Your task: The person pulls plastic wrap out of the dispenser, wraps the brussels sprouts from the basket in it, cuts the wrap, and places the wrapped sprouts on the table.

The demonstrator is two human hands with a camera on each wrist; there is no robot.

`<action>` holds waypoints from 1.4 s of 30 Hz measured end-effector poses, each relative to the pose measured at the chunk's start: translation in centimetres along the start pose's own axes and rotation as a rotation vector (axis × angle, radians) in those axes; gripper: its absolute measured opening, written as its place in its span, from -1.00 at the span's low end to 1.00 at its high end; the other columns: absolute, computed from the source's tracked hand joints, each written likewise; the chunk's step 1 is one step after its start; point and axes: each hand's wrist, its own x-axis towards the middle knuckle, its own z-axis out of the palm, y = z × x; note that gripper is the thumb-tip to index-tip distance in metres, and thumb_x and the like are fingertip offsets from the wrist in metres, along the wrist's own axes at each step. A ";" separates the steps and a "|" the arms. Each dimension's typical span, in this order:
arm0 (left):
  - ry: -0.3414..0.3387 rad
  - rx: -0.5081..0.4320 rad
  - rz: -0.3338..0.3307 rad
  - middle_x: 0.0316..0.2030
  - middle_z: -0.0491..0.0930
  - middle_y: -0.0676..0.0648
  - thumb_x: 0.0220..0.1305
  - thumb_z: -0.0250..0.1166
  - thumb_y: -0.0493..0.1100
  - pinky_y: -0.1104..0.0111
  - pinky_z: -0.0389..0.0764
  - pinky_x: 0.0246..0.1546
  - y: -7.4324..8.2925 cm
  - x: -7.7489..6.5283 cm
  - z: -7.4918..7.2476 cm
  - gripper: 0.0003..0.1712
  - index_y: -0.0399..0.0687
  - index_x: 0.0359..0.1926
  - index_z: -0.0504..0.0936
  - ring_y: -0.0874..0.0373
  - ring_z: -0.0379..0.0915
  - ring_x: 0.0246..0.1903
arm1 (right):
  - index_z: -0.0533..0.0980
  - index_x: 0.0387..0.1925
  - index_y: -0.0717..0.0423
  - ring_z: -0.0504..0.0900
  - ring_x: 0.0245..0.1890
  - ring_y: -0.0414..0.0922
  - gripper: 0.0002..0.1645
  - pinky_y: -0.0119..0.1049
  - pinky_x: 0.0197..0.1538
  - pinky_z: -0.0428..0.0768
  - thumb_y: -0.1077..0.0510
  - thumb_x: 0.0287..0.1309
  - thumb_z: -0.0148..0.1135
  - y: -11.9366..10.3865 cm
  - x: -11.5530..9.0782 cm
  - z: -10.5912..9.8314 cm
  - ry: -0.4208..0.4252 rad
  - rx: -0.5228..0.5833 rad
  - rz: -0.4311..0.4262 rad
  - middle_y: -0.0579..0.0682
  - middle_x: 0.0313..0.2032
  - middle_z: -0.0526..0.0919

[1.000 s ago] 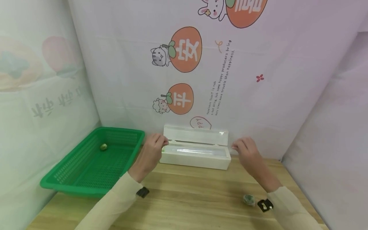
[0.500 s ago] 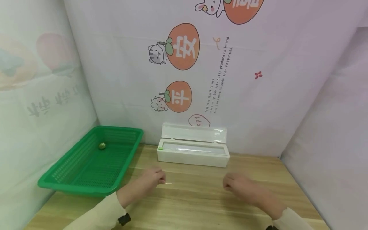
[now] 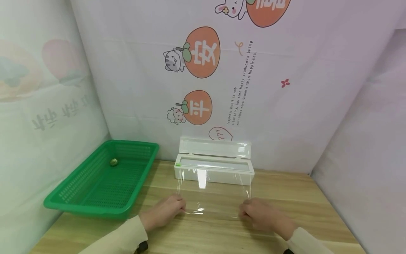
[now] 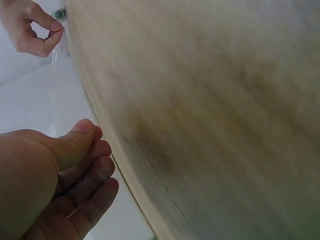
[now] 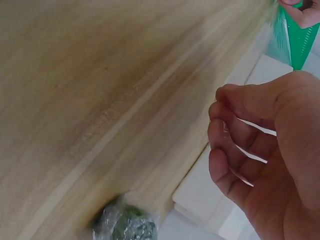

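Observation:
A clear sheet of cling film [image 3: 214, 197] stretches toward me from a white cling film dispenser box [image 3: 219, 177], whose clear lid [image 3: 214, 147] stands raised. My left hand [image 3: 163, 211] pinches the film's near left corner between thumb and forefinger. At the near right corner, my right hand [image 3: 264, 216] pinches the film the same way. Both hands are held in front of the box, with the film taut between them. In the right wrist view, a green item wrapped in film [image 5: 127, 222] lies on the table, below the right hand [image 5: 265, 135].
A green plastic basket [image 3: 139, 183] stands at the left, with a small greenish item [image 3: 114, 162] inside at the back. White printed cloth [image 3: 142, 106] walls the wooden table [image 3: 196, 238] at the back and sides. A green tab [image 3: 178, 164] sits on the box's left end.
Both hands have come back from the box toward me, drawing the film out with them. Between the last two frames they shifted only slightly, and the film now shows clearly.

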 end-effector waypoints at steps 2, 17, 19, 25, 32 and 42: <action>-0.006 0.009 0.002 -0.35 0.62 0.13 0.37 0.40 -0.14 0.52 0.64 -0.20 -0.1 0.1 0.2 -0.90 0.02 -0.33 0.69 0.34 0.49 -0.29 | 0.35 -0.57 -0.08 0.18 -0.48 -0.40 -0.58 -0.50 -0.41 0.28 0.35 0.26 0.31 0.1 0.2 0.3 -0.011 0.019 0.005 -0.34 -0.49 0.29; -0.032 -0.191 -0.079 -0.51 0.65 0.13 0.34 0.45 -0.25 0.56 0.55 -0.41 -0.8 1.0 0.4 -0.78 0.01 -0.47 0.66 0.46 0.41 -0.49 | 0.36 -0.63 -0.10 0.20 -0.57 -0.38 -0.54 -0.48 -0.53 0.27 0.29 0.23 0.39 -0.3 1.2 1.0 0.014 -0.035 0.113 -0.31 -0.61 0.33; -0.039 -0.178 -0.094 -0.49 0.69 0.11 0.27 0.50 -0.26 0.56 0.57 -0.41 -0.6 1.0 0.1 -0.80 -0.01 -0.46 0.68 0.45 0.46 -0.47 | 0.34 -0.68 -0.11 0.17 -0.57 -0.38 -0.51 -0.49 -0.54 0.25 0.31 0.18 0.39 -0.4 1.2 1.0 0.017 -0.020 0.128 -0.31 -0.62 0.29; -0.076 -0.134 -0.153 -0.47 0.69 0.05 0.26 0.52 -0.26 0.50 0.61 -0.41 0.4 1.0 -0.8 -0.85 -0.07 -0.40 0.70 0.36 0.50 -0.47 | 0.38 -0.68 -0.12 0.19 -0.55 -0.36 -0.52 -0.43 -0.50 0.27 0.14 0.21 0.48 -0.4 0.6 0.9 0.007 -0.003 0.201 -0.30 -0.61 0.33; -0.110 -0.170 -0.214 -0.48 0.63 0.08 0.25 0.46 -0.26 0.47 0.60 -0.41 0.1 0.5 -1.1 -0.87 -0.09 -0.39 0.65 0.35 0.41 -0.48 | 0.48 -0.59 -0.15 0.31 -0.54 -0.36 -0.64 -0.42 -0.48 0.35 0.05 0.19 0.50 -0.3 -0.5 -0.5 -0.057 0.184 0.312 -0.32 -0.57 0.41; -0.105 -0.196 -0.254 -0.37 0.65 -0.04 0.32 0.38 -0.27 0.31 0.63 -0.32 -0.1 1.1 -5.1 -0.92 -0.18 -0.31 0.64 0.19 0.51 -0.36 | 0.60 -0.41 -0.01 0.44 -0.45 -0.36 -0.79 -0.42 -0.37 0.54 0.09 0.18 0.53 0.6 -0.5 -2.6 -0.025 0.201 0.147 -0.20 -0.46 0.59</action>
